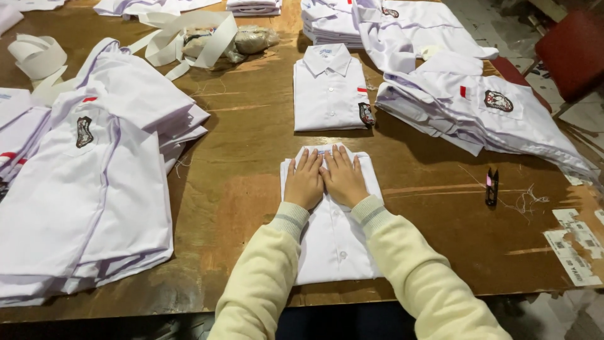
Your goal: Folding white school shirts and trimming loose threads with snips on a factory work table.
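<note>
- Head view: left hand (pixel 304 181) and right hand (pixel 343 178) lie flat, fingers together, side by side on the folded white shirt (pixel 331 233) at the table's (pixel 434 220) near edge.
- To crease it well, press evenly outward, I judge.
- Thread snips (pixel 491 186) lie well right.

- A brown wooden counter (pixel 245 189) carries everything.
- A folded white shirt with a chest badge (pixel 330 91) lies near its far middle.
- A tall stack of unfolded white shirts (pixel 82 189) sits left; another heap of white shirts (pixel 478 107) lies right.
- Small black thread snips (pixel 491 187) lie apart from the heap.
- Coiled white paper strips (pixel 182 38) rest at the far left.
</note>
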